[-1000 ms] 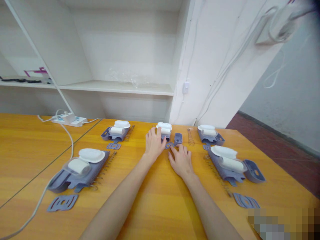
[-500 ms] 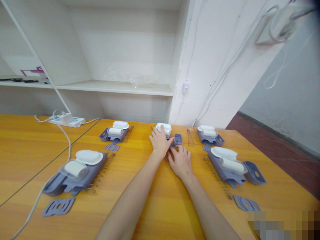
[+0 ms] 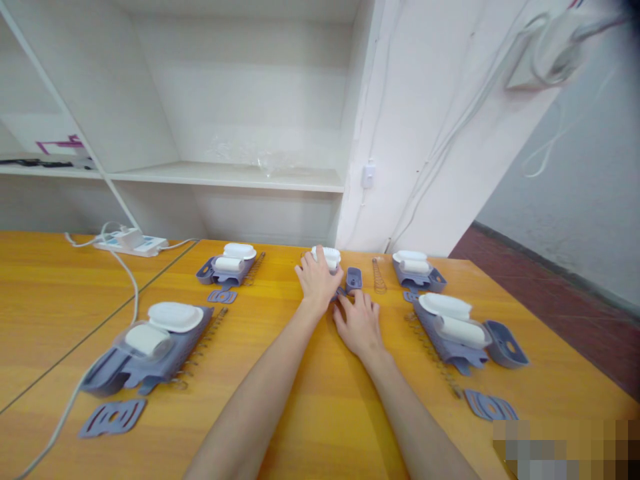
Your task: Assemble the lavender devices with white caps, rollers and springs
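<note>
Spread left hand (image 3: 318,280) over middle white oval piece (image 3: 333,254), long axis crosswise.

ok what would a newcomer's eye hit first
Likely the bare left hand over a white oval plastic piece far back on the yellow wooden table, with the bare right hand alongside. Then the grey plastic holder with a white roll at near left and a matching holder at near right.

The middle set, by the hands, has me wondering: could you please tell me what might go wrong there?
The left hand partly covers the white dish and might push it askew. The right hand is close to the grey cup and could bump it. The spring lies loose nearby and might roll if knocked.
</note>
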Available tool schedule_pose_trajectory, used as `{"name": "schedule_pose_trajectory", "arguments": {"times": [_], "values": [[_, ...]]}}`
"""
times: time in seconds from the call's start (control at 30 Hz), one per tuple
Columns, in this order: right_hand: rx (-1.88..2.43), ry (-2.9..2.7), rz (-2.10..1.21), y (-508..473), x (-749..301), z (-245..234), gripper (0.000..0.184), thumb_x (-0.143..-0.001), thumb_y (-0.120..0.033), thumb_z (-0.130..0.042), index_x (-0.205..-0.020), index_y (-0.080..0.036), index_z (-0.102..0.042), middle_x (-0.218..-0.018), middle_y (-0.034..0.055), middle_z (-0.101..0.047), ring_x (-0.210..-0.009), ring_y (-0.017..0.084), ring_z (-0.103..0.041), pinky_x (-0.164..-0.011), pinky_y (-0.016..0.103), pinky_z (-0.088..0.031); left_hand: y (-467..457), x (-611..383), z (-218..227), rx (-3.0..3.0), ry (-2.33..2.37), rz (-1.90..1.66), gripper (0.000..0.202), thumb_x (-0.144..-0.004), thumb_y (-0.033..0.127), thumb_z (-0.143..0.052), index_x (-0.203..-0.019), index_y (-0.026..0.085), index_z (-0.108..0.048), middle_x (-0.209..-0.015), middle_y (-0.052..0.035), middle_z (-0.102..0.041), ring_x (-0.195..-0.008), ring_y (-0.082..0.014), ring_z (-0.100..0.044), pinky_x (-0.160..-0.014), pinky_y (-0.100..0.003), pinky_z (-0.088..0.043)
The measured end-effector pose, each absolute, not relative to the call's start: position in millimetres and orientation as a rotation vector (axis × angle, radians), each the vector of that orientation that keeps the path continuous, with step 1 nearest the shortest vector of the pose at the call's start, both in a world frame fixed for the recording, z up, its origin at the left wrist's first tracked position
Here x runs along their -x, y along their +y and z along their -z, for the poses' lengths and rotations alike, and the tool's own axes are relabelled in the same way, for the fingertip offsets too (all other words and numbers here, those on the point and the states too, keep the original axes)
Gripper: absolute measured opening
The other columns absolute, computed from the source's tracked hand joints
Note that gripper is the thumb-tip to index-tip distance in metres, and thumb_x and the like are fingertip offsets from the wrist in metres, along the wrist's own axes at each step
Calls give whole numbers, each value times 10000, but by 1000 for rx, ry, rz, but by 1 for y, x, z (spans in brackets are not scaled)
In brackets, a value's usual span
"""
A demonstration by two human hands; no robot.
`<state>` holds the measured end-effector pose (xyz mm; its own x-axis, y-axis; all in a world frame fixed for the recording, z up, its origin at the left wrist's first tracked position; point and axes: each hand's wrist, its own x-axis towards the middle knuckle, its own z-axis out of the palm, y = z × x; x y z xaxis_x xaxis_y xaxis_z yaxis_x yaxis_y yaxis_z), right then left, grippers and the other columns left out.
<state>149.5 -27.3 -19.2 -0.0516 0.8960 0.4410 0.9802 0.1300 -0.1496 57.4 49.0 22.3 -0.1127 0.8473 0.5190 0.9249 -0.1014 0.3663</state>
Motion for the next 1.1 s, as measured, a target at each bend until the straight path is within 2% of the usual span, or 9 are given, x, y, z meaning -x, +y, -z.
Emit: {"name": "schedule_pose_trajectory", "arguments": {"times": [0.13,0.23,0.33,0.43,0.6,0.7,0.83,0.93,1.1], "values": [[1747,-1883,254,-26,-153,17,283,-873,-263,-419,-1096,-224,-589,-1045,91,-549,-962,225,-461,-781,338,-300,37,-47,-27,2131,-1930,1088,632,-767,471,-545,-1290,182,-340,-1122,-148,-475,-1052,-317,-457,-860,-447,-357],[1631,-1741,223,-27,-157,16,352,-898,-231,-340,-1196,-194,-523,-1052,92,-574,-964,212,-486,-800,333,-316,24,-35,-25,2338,-1790,1195,741,-706,467,-627,-1312,207,-289,-1152,-127,-460,-1066,-290,-469,-870,-418,-385],[1488,-1677,171,-28,-160,16,393,-896,-291,-353,-1251,-162,-463,-1067,99,-587,-979,217,-507,-817,334,-330,11,-26,-20,2584,-1658,1269,820,-657,416,-685,-1324,221,-249,-1167,-113,-450,-1055,-264,-493,-870,-396,-422],[1437,-1732,113,-28,-157,17,415,-850,-358,-452,-1218,-170,-491,-1085,99,-591,-1001,230,-515,-831,336,-335,0,-23,-13,2741,-1518,1273,733,-703,295,-639,-1320,238,-247,-1174,-103,-447,-1059,-243,-501,-893,-387,-433],[1466,-1755,-35,-24,-154,19,371,-786,-301,-519,-1144,-208,-549,-1045,70,-613,-940,206,-552,-793,311,-354,-8,-27,-4,2838,-1387,1212,646,-740,164,-532,-1319,236,-255,-1182,-108,-419,-1061,-227,-512,-888,-372,-456],[1520,-1783,-88,-22,-156,20,355,-749,-283,-556,-1099,-231,-585,-1004,43,-618,-904,191,-561,-753,292,-353,-10,-25,-2,2934,-1325,1157,698,-703,173,-564,-1326,246,-258,-1190,-104,-397,-1045,-228,-522,-882,-373,-465],[1613,-1764,14,-21,-157,22,295,-783,-313,-542,-1057,-244,-628,-955,34,-623,-905,189,-549,-743,296,-321,-9,-16,-9,3070,-1192,1064,851,-607,219,-651,-1352,244,-240,-1264,-118,-334,-1099,-260,-488,-922,-388,-442],[1686,-1731,108,-22,-158,23,275,-793,-328,-541,-1033,-251,-651,-921,30,-623,-897,191,-533,-734,302,-298,-1,-13,-17,2989,-1219,1079,734,-649,209,-604,-1319,256,-309,-1302,-111,-304,-1161,-266,-438,-972,-401,-393],[1761,-1763,227,-24,-157,24,254,-803,-317,-543,-1024,-259,-652,-925,33,-615,-891,189,-503,-725,304,-264,30,-19,-20,2578,-1612,1197,490,-757,248,-519,-1234,224,-409,-1237,-112,-370,-1165,-257,-425,-964,-398,-371]]}}
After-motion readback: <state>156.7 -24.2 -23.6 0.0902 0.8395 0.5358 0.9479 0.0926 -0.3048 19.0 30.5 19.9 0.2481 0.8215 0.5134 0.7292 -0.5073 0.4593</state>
